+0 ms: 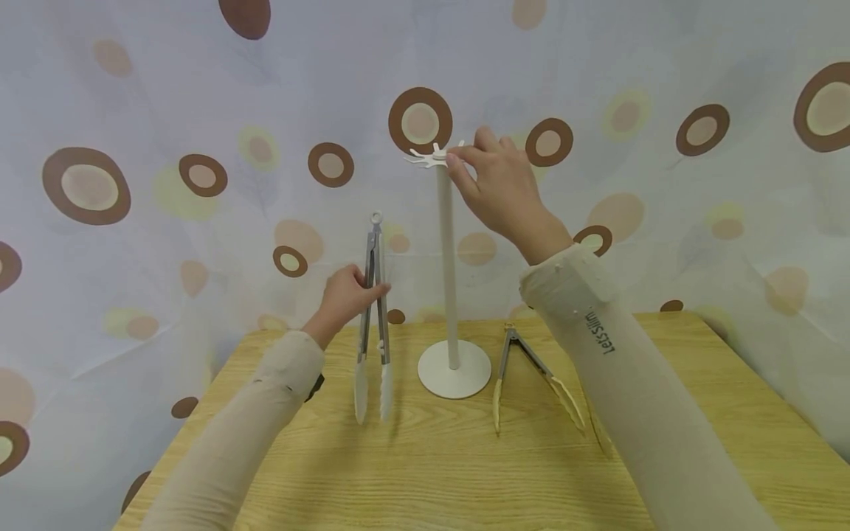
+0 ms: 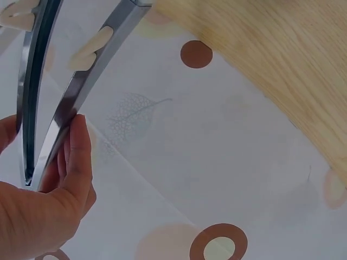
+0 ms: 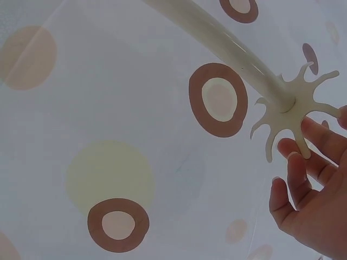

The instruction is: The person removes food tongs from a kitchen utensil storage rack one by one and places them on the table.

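Observation:
My left hand (image 1: 348, 295) grips a pair of metal tongs (image 1: 370, 310) with white tips, held upright, ring end up, to the left of a white stand. In the left wrist view, my thumb and fingers lie on the two arms of the tongs near their hinge. My right hand (image 1: 501, 181) is at the top of the stand (image 1: 446, 273), pinching its hooked rack (image 3: 303, 105) at the right side. Several curved hooks fan out from the pole there, and one passes between my fingers in the right wrist view.
A second pair of tongs (image 1: 529, 352), with yellowish tips, lies spread on the wooden table (image 1: 425, 472) right of the stand's round base (image 1: 454, 383). Another yellowish tip (image 1: 600, 428) shows partly beneath my right sleeve. A cloth (image 1: 199, 96) with brown circles hangs behind the table.

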The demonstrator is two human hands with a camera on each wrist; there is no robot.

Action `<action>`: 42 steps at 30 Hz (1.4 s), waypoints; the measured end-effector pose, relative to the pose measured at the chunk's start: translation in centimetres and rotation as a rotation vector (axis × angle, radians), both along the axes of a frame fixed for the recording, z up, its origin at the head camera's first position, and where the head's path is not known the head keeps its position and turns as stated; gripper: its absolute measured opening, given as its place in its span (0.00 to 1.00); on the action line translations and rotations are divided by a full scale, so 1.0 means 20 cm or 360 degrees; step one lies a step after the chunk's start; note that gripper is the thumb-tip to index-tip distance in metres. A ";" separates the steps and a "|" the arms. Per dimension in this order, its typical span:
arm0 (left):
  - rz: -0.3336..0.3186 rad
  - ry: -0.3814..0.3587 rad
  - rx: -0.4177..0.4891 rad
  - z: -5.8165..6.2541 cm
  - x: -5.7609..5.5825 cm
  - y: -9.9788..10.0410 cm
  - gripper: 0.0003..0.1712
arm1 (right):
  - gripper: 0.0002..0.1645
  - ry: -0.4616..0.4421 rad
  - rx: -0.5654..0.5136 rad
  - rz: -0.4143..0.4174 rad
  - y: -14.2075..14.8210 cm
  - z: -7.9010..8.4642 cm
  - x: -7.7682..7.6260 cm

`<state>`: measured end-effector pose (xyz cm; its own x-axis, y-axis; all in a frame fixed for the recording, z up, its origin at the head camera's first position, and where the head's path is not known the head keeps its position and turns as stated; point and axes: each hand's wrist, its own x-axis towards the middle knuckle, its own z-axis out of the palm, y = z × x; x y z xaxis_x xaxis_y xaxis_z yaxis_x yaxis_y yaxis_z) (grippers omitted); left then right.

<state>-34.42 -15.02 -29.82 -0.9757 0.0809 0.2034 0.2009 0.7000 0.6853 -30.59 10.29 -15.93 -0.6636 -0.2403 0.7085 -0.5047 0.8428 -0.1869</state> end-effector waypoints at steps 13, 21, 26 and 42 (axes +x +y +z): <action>0.0008 -0.0157 -0.0189 -0.09 0.02 0.00 0.21 | 0.25 0.0013 -0.0016 0.0008 0.00 0.01 -0.01; 0.0013 -0.0243 -0.0214 -0.14 0.02 0.01 0.19 | 0.27 -0.0007 0.0015 -0.0020 0.00 0.02 0.00; 0.0010 -0.0324 -0.0183 -0.20 0.02 0.00 0.18 | 0.27 -0.0022 0.0011 -0.0017 0.00 0.02 0.00; -0.0051 -0.0423 -0.0085 -0.29 0.05 0.03 0.15 | 0.27 -0.0030 -0.0002 -0.0018 0.01 0.01 0.02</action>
<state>-33.46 -14.45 -35.58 -0.9911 0.1164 -0.0649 0.0416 0.7326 0.6794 -30.26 10.47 -15.73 -0.6793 -0.2320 0.6962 -0.4917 0.8481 -0.1972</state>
